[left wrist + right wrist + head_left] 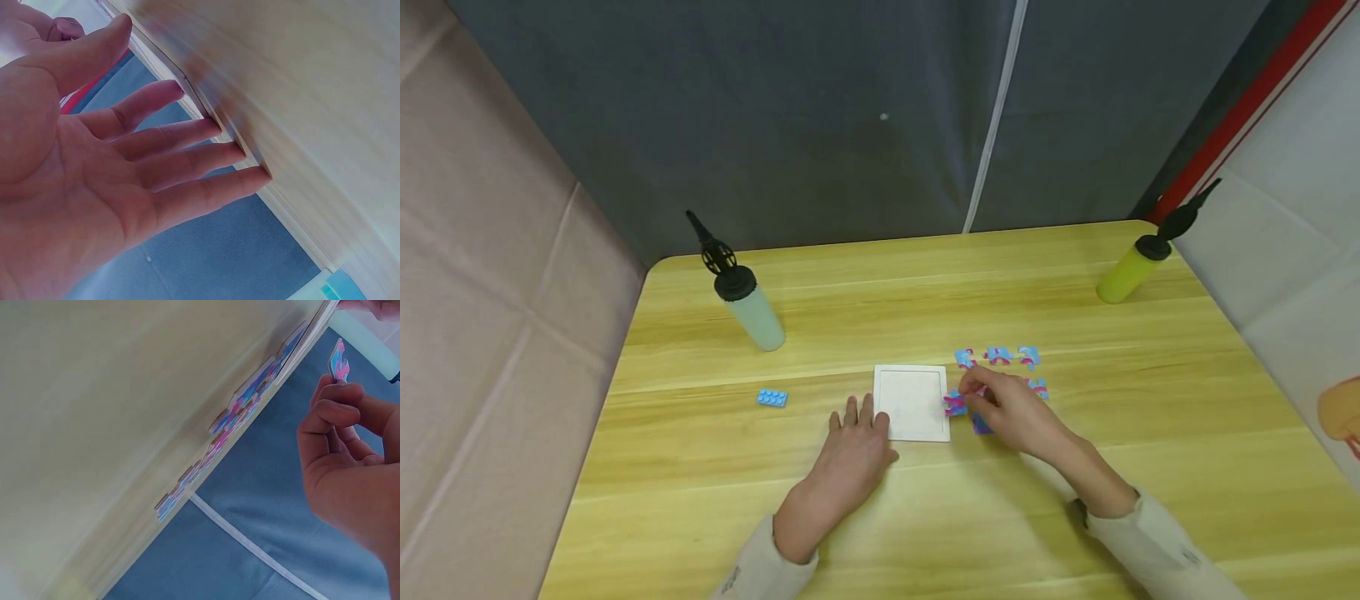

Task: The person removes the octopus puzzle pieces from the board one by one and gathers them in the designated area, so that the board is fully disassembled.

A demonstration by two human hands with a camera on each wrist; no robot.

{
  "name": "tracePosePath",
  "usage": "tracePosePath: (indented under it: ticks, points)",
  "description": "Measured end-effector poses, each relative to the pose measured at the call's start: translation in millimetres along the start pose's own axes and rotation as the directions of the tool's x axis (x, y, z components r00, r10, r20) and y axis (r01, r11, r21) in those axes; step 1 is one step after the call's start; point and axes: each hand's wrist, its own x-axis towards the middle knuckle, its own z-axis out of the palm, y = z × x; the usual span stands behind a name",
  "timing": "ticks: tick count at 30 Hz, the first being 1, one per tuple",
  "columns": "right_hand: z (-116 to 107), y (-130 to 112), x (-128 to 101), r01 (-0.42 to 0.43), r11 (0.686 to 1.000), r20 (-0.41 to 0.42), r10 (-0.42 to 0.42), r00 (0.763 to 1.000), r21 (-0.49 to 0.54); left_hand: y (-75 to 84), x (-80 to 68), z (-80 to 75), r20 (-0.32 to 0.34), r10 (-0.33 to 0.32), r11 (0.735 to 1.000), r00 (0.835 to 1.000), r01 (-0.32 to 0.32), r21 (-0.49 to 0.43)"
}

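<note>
A shallow white square tray (912, 404) lies on the wooden table with its inside bare. My left hand (852, 458) rests palm down at the tray's left side, fingers spread and nearly straight, fingertips at its edge. Above the table at the tray's right, my right hand (1015, 412) pinches a small pink and blue jigsaw piece (339, 362) between thumb and fingers. More jigsaw pieces (998, 356) in blue, pink and purple lie right of the tray, roughly in rows. Some of them are hidden under the right hand in the head view.
A blue toy brick (772, 398) lies left of the tray. Farther back stand a pale green cylinder (756, 317) and a yellow-green cylinder (1127, 275), both with black caps and pointed black tops. A dark curtain (775, 125) hangs beyond the table's far edge.
</note>
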Motion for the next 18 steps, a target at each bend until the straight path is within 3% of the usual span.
tracePosePath:
  ticks: [18]
  points:
    - [-11.6,14.1,-13.3,-0.030,0.999,-0.021,0.031,0.999,0.029,-0.1,0.0,1.4,-0.021,0.019,1.000,1.000,-0.018,0.023]
